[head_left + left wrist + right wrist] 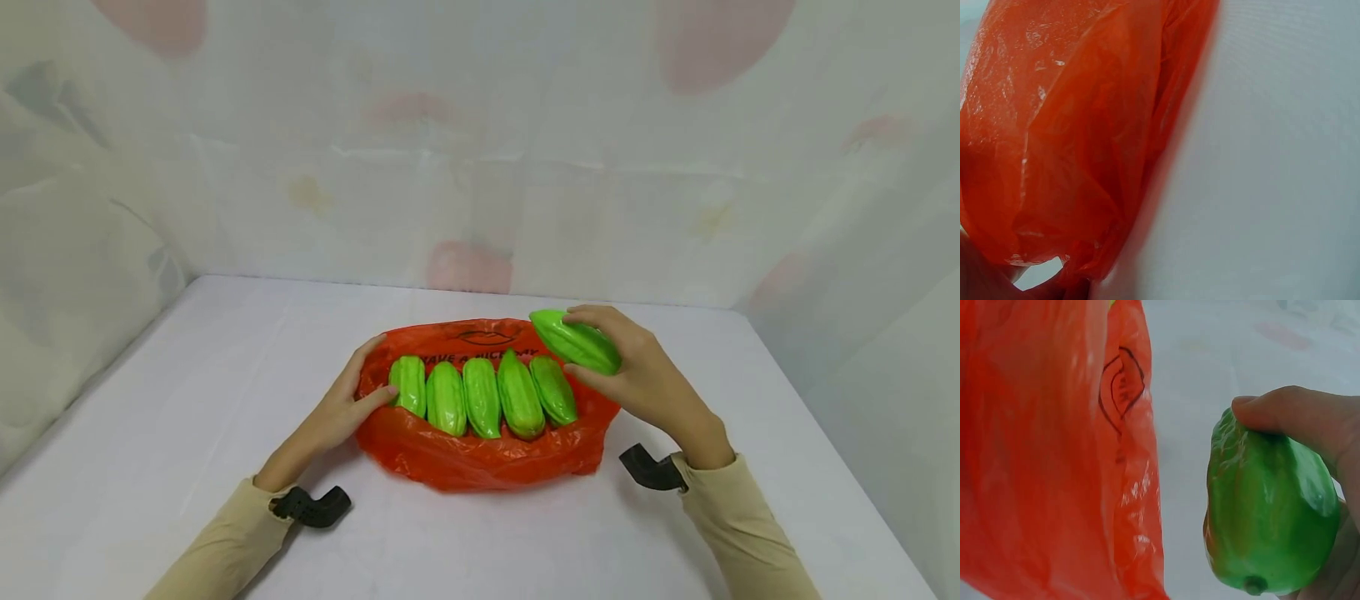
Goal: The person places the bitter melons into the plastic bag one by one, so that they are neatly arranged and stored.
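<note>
A red plastic bag (480,462) lies with its mouth spread, printed lettering on its back inner side. Several glossy green ridged gourds stand in a row inside it, among them a middle gourd (482,396). At the bag's left end my left hand (348,408) holds the edge, its thumb beside the leftmost gourd (409,385). My right hand (633,367) grips another green gourd (1272,506) between thumb and fingers, raised over the bag's right back corner. In the right wrist view that gourd is apart from the bag (1035,456). The left fingertips are mostly hidden by the bag.
A white-covered table (480,550) lies under the bag. Behind it hangs a pale patterned curtain (600,225), with similar cloth on both sides. Black curved devices (318,508) are strapped to both wrists over beige sleeves.
</note>
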Available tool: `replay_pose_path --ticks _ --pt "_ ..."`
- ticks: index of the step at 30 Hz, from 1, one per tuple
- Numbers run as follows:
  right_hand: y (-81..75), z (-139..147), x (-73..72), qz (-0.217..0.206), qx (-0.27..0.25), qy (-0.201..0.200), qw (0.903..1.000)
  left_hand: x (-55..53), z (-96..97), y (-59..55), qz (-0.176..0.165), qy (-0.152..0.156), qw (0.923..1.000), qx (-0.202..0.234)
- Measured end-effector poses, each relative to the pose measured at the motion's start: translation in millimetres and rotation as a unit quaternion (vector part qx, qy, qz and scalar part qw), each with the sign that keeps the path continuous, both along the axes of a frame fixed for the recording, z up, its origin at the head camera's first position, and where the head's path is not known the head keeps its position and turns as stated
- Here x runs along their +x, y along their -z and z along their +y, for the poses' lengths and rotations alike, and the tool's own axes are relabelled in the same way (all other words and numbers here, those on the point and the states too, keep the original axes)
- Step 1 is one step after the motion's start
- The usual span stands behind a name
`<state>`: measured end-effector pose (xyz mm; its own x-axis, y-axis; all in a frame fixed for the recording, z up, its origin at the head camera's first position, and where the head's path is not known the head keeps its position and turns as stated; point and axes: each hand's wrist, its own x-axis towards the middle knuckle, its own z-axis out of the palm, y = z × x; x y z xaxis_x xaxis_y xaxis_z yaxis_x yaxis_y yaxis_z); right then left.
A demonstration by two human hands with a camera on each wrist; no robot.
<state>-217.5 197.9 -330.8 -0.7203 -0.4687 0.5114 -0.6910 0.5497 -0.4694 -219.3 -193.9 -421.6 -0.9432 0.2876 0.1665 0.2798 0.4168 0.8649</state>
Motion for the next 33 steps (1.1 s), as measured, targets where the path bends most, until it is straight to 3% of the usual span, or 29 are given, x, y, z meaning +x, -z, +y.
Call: replay_pose_path --ticks 9,28,33 --pt "2.1 -16 7.6 -0.008 -0.001 -0.050 0.9987 1.1 -1.4 0.4 0.000 -0.001 1.0000 -0.003" --pt "9.9 -40 19.3 -0.055 0.075 -0.075 0.9928 1.4 0.3 -2.9 -0.007 0.000 1.0000 -0.005" --pt "12.1 -44 20.9 -0.074 0.079 -0.106 0.9884 1.8 -0.2 -2.8 -0.009 -0.001 1.0000 -0.004"
